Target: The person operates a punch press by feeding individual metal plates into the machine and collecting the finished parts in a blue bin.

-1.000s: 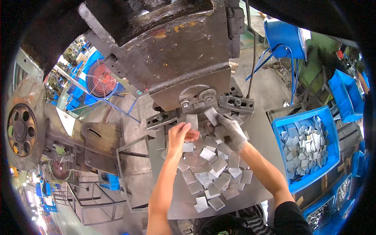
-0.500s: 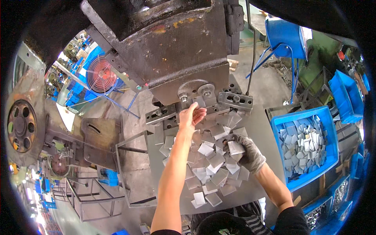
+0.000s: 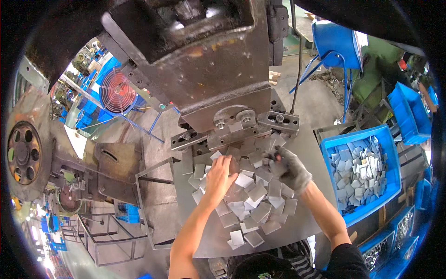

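Rectangular grey metal plates [image 3: 257,192] leave grey tabletop [image 3: 310,153] open rightward, bare left hand [image 3: 219,180] and grey-gloved right hand [image 3: 290,171] curled, grips unclear.

2 hands [image 3: 219,179] over metal plates [image 3: 260,212].

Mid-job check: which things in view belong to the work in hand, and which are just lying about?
Seemingly part of the work:
loose metal plates, spread on the tabletop
bare left hand and gloved right hand, at the plates
press, beyond the hands
blue bin of similar plates, right

Apparently just about:
fan, left
blue chair, upper right
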